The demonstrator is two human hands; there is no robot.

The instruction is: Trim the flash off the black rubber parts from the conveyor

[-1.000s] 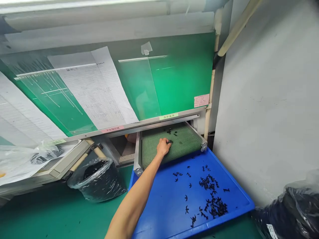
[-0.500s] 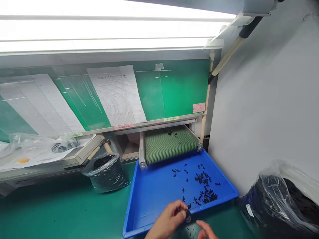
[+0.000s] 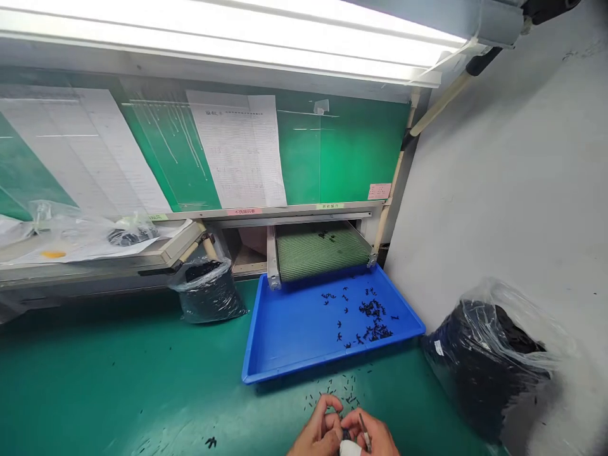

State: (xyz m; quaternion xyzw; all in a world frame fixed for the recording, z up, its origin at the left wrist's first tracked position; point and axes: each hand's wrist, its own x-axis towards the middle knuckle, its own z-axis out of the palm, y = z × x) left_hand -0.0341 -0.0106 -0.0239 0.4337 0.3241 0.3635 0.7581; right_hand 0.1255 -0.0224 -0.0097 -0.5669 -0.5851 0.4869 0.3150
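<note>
At the bottom of the head view my left hand (image 3: 317, 432) and my right hand (image 3: 375, 436) meet over the green table (image 3: 142, 392). Closed fingers of my left hand pinch a small dark part (image 3: 346, 434), mostly hidden between the hands. My right hand is curled round a thin grey metal tool (image 3: 365, 430), its exact kind unclear. Something white (image 3: 350, 448) covers the right thumb. Several tiny black slivers (image 3: 350, 387) lie scattered just beyond the fingers. Past them stands a blue tray (image 3: 280, 372) with a heap of small black branched parts (image 3: 377, 330) at its right.
A green ribbed conveyor (image 3: 323, 256) ends over the tray's back. A bag of black parts (image 3: 209, 297) stands left of it; a larger bag (image 3: 475, 367) sits right, near the wall. A few black pieces (image 3: 211, 442) lie front left. A lamp (image 3: 213, 31) hangs above.
The view has tilted down. My left hand has drawn back from the tray's front edge with the small dark part, and my right hand has come in against it, now showing the thin tool.
</note>
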